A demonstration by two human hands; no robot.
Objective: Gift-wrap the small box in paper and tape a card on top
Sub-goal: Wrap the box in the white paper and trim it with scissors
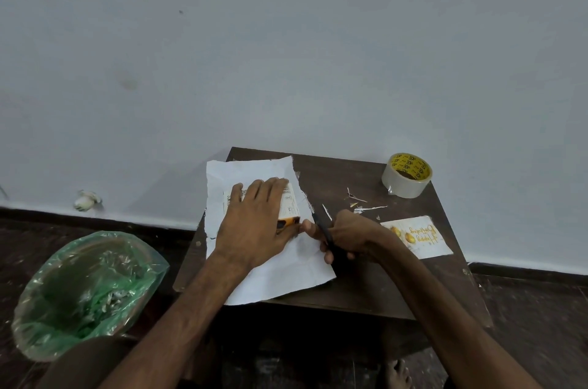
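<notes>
the left hand (254, 223), spread flat, pins the small box (291, 207) and paper (286, 277) to the desk (366, 287) so the right hand (346, 236), gripping a dark tool (325, 229), can likely trim the edge.

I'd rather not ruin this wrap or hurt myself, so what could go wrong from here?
1. The dark cutting tool in the right hand points toward the left hand, which presses flat on the box; a slip could nick a finger.
2. The paper is already ragged along its right edge, and the box sits close to that edge, so more trimming may leave too little to cover it.
</notes>
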